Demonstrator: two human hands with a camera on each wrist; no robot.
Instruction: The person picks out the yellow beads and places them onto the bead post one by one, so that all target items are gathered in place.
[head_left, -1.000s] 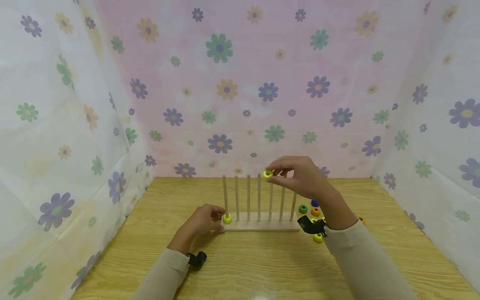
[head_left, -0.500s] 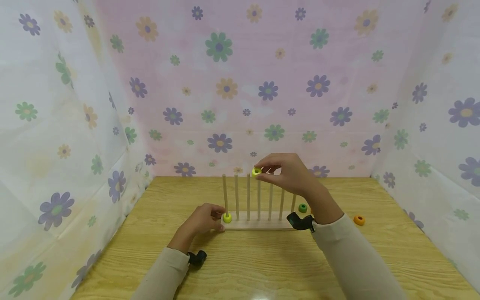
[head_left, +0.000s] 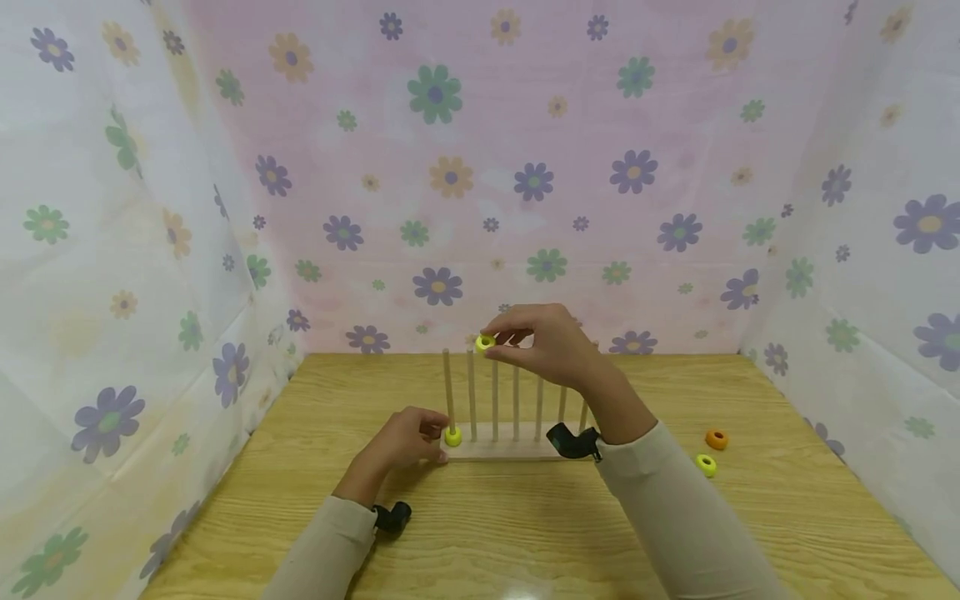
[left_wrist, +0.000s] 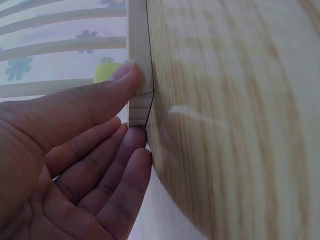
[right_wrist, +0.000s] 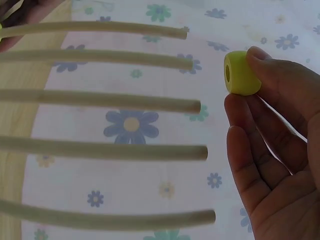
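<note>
My right hand [head_left: 543,342] pinches a yellow wooden ring [head_left: 485,343] between thumb and fingertips, level with the tops of the pegs. In the right wrist view the held ring [right_wrist: 244,75] is a short bead with its hole facing the peg ends, a small gap away from them. Below stands a wooden peg rack [head_left: 517,450] with a row of several upright pegs. My left hand [head_left: 405,437] grips the rack's left end, the thumb lying on the base [left_wrist: 140,107] in the left wrist view. Another yellow ring [head_left: 453,437] sits at the bottom of the leftmost peg.
On the wood-grain table [head_left: 480,533], an orange ring [head_left: 717,439] and a yellow ring [head_left: 706,465] lie to the right. My right forearm covers the tabletop between them and the rack. Flower-patterned cloth [head_left: 495,167] walls the back and both sides.
My right hand has carried the yellow ring leftward above the peg tops, from the right half of the rack toward the left pegs. The left hand has stayed on the rack's end.
</note>
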